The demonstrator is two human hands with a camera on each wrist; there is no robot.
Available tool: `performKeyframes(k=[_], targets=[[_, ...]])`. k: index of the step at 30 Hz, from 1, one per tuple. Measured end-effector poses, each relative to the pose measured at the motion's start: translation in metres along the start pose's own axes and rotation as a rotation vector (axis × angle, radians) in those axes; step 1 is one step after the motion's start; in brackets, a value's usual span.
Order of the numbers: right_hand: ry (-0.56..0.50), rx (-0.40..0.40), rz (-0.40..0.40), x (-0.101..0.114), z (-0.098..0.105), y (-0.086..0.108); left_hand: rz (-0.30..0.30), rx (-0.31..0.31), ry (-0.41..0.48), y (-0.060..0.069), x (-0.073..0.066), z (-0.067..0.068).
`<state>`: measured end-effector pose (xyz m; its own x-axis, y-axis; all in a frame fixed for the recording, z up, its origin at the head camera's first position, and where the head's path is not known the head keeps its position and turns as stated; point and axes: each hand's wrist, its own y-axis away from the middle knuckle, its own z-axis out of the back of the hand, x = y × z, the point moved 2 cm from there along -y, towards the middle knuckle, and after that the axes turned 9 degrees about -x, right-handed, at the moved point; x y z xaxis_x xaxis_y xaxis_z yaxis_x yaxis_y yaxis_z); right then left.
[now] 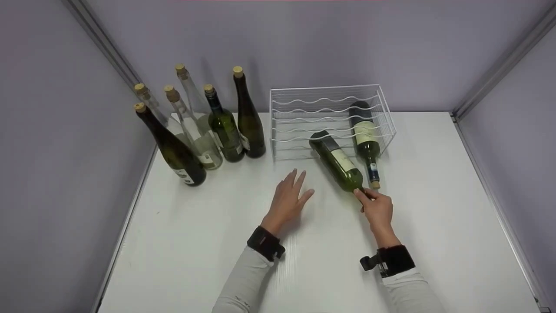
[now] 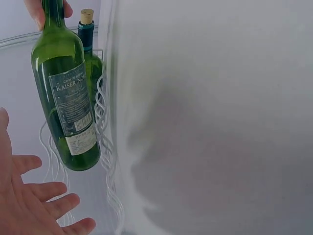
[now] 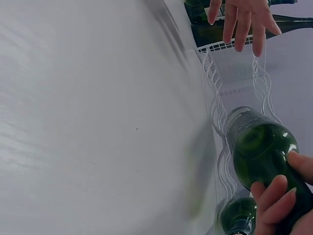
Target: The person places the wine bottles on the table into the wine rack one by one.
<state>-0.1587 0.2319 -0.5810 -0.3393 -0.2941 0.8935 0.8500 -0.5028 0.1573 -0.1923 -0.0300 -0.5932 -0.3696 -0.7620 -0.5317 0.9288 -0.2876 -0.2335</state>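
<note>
My right hand grips a green wine bottle by its neck. The bottle slants, its base at the front edge of a white wire rack with wavy wires. In the left wrist view the label of this bottle faces the camera. Another green wine bottle lies in the rack at its right side, corked neck toward me. My left hand hovers left of the held bottle, fingers spread, touching nothing. In the right wrist view the right fingers wrap round the held bottle's neck end.
Several corked bottles stand upright on the white table left of the rack: a dark bottle, a green bottle, a clear bottle and a dark bottle among them. Grey walls close in the back and sides.
</note>
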Motion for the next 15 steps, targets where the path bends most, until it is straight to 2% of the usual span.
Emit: performKeyframes(k=[4,15], targets=[[-0.004,-0.023,-0.015,-0.0019,-0.0017,-0.0020,-0.009,0.008,-0.003,0.0022,-0.0008,-0.0015],[0.029,-0.099,-0.008,-0.0018,-0.0091,-0.0046,0.011,0.016,-0.011,0.0073,0.0013,-0.0049]])
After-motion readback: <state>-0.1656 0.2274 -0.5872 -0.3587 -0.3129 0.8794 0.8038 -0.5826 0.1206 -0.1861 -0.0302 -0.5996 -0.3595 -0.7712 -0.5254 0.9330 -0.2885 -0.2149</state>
